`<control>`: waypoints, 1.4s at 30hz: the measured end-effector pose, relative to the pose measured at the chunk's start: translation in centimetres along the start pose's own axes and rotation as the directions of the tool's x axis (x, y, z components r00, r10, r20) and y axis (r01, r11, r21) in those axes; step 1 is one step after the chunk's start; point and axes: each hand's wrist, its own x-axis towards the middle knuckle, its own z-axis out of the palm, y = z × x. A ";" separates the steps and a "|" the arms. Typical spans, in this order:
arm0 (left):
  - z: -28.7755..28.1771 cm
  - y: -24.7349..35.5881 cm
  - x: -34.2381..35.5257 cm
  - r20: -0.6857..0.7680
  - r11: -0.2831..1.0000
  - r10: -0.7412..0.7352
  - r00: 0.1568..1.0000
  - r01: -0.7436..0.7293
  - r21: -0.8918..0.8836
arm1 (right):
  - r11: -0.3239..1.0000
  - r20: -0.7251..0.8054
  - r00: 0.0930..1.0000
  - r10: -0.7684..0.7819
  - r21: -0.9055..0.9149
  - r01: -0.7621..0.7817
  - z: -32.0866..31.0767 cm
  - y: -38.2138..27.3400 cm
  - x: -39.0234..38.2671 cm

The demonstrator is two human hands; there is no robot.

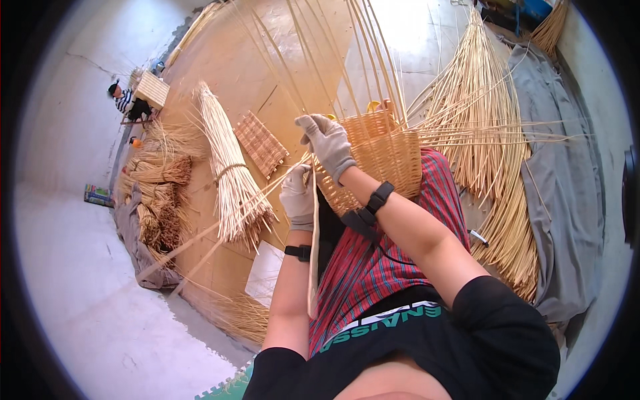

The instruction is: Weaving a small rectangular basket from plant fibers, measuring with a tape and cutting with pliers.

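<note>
Head view: a part-woven basket (393, 160) rests on the person's lap over a red checked cloth (373, 280), and both gloved hands meet at its left edge. The left hand (297, 193) is nearly closed, its fingertips seemingly gathered about pale strands (190, 245) that trail away to the near left. The right hand (327, 143) sits just beyond, fingers curled inward; whether it pinches a strand or only steadies the edge, I cannot tell.

Judging by the pose, the step is working strands at that edge. It calls for even tension from the left hand, while the right braces the weave so the wall does not pull in; the long tails should be kept free of the bundle (230, 177) lying below them.

The basket wall is a close, ribbed weave, honey-coloured, with thin, springy uprights (365, 47) fanning far. A flat pale strip (313, 247) hangs before the left forearm. Left of the basket lies a stiff-looking rectangular woven panel (262, 141); to the right, loose smooth canes (487, 100) spread beside a limp, creased grey cloth (553, 173).
</note>
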 end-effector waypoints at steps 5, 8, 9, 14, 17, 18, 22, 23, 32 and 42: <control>0.0 0.8 -0.3 -0.017 0.997 0.034 0.999 -0.033 0.064 | 0.810 -0.177 0.791 -0.586 -0.092 0.580 0.5 -2.4 -0.8; 0.0 0.8 -0.1 -0.004 0.996 0.037 0.999 -0.037 0.081 | 0.784 -0.088 0.780 -0.619 -0.111 0.610 -0.8 -2.1 -1.3; 0.0 0.7 0.1 0.032 0.998 -0.008 0.999 0.006 0.059 | 0.833 -0.053 0.832 -0.552 -0.006 0.553 -1.5 -2.0 -1.7; -0.1 0.3 0.9 -0.020 0.978 0.112 0.993 -0.114 -0.175 | 0.970 0.070 0.980 -0.187 0.170 0.173 -6.3 -0.4 -5.2; -0.5 1.3 -0.4 -0.045 0.993 -0.054 0.998 0.049 -0.109 | 0.886 0.047 0.998 -0.031 0.464 0.005 -8.3 0.6 -5.2; -0.2 1.8 -0.5 -0.052 0.982 -0.125 0.991 0.116 -0.149 | 0.819 0.030 0.996 -0.083 0.571 0.051 -8.8 0.9 -4.9; 1.1 4.0 -1.6 -0.117 0.926 0.152 0.981 -0.183 -0.330 | 0.924 -0.139 0.988 0.064 0.383 -0.006 -11.5 1.1 -5.8; 1.5 4.5 -1.7 0.071 0.989 0.085 0.994 -0.075 -0.131 | 0.968 -0.174 0.978 0.112 0.243 -0.068 -12.0 0.9 -6.4; 4.7 7.3 -2.0 0.162 0.942 -0.067 0.985 0.009 0.336 | 0.413 0.233 0.742 -0.629 -0.708 0.572 -5.7 -3.7 1.5; 5.0 11.4 -0.2 0.173 0.994 0.065 0.983 -0.079 0.075 | 0.573 -0.004 0.848 -0.530 -0.738 0.355 -14.5 -2.8 -5.1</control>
